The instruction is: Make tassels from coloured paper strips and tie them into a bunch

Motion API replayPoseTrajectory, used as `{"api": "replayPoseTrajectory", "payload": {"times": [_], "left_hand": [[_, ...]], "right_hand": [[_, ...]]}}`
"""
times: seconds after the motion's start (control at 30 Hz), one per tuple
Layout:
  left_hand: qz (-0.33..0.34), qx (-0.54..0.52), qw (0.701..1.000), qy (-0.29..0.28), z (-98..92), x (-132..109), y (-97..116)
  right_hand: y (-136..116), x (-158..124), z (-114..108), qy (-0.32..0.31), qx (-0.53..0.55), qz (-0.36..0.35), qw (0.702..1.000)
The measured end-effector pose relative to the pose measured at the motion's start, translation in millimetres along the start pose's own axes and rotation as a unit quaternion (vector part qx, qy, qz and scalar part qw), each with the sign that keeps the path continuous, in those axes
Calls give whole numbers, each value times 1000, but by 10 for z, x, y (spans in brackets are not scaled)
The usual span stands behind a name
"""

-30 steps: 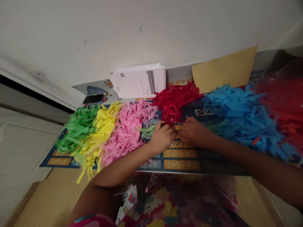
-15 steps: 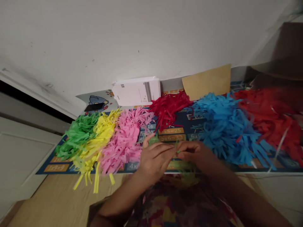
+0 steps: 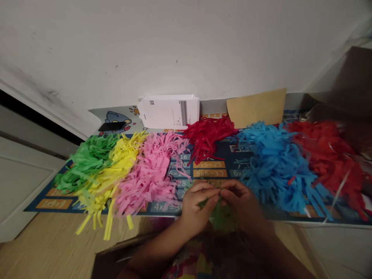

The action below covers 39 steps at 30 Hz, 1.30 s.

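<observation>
Both my hands meet at the near edge of the mat, fingertips pinched close together. My left hand (image 3: pixel 199 205) is closed on a bunch of green tissue paper strips (image 3: pixel 217 217), which hangs below the fingers and is blurred. My right hand (image 3: pixel 242 201) pinches the top of the same strips from the other side. Left of the hands lies a pile of pink tissue strips (image 3: pixel 151 170), and to the right a pile of blue tissue strips (image 3: pixel 279 166). A dark red pile (image 3: pixel 209 133) lies beyond the hands.
A printed mat (image 3: pixel 210 173) covers the table. At left are yellow strips (image 3: pixel 116 170), green strips (image 3: pixel 90 162) and a phone (image 3: pixel 112 126). White cards (image 3: pixel 165 112) and a tan sheet (image 3: pixel 257 106) lean on the wall. Red strips (image 3: pixel 331 151) lie far right.
My hands have drawn together and shifted slightly nearer to me. My left fingers, earlier stretched out, are now curled to a pinch around the green strips. The view has shifted slightly.
</observation>
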State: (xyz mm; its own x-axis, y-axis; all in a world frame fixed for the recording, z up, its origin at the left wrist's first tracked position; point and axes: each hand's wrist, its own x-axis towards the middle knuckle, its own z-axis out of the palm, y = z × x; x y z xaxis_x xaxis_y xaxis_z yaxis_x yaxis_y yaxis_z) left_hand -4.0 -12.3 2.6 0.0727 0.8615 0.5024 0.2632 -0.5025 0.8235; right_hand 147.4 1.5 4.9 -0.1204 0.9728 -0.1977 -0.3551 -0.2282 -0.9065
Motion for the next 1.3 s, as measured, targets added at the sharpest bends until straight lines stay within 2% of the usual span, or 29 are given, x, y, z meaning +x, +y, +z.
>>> {"api": "replayPoseTrajectory", "payload": {"times": [0.1,0.17,0.23,0.3,0.37,0.4,0.43,0.47,0.53,0.57,0.63,0.73,0.9,1.13,1.17,1.2,1.23,1.3], "left_hand": [[3,-15,1000,-9,8,-5,-68],[-24,-45,999,-18,-11,16,-105],[-73,-103,992,-29,-71,59,-125],[-131,-199,971,-14,-169,113,-128],[-190,-307,933,10,-276,158,-125],[-213,-342,915,14,-318,171,-125],[-231,-352,907,9,-345,174,-129],[-244,-332,911,-3,-355,167,-135],[-248,-238,938,-31,-328,128,-156],[-246,-191,949,-44,-301,103,-167],[-237,-131,960,-68,-247,63,-184],[-227,-84,966,-89,-229,66,-195],[-226,-58,968,-93,-244,207,-260],[-238,-94,964,-68,-91,298,-354],[-242,-101,963,-64,-80,295,-347],[-247,-110,961,-60,-71,291,-337],[-253,-120,958,-57,-62,287,-323],[-261,-132,955,-52,-41,284,-289]], "right_hand": [[66,-6,-1,-11,-38,-80,996],[39,1,-11,-33,-73,-151,985],[-95,84,-49,-76,-140,-208,965],[-323,311,-135,-91,-252,-240,933],[-562,697,-265,-43,-415,-240,876],[-654,930,-337,-11,-524,-219,823],[-717,1171,-407,-8,-644,-190,741],[-748,1403,-468,-40,-750,-153,642],[-731,1789,-557,-60,-798,-132,585],[-698,1929,-585,-64,-811,-130,567],[-623,2099,-623,-56,-824,-134,548],[-570,2153,-663,-56,-844,-128,518],[-621,2058,-701,-67,-855,-111,503],[-782,1804,-782,-33,-835,-140,531],[-794,1707,-784,-32,-822,-155,547],[-793,1585,-775,-33,-798,-176,576],[-776,1438,-754,-37,-760,-201,617],[-685,1097,-674,-55,-644,-240,724]]}}
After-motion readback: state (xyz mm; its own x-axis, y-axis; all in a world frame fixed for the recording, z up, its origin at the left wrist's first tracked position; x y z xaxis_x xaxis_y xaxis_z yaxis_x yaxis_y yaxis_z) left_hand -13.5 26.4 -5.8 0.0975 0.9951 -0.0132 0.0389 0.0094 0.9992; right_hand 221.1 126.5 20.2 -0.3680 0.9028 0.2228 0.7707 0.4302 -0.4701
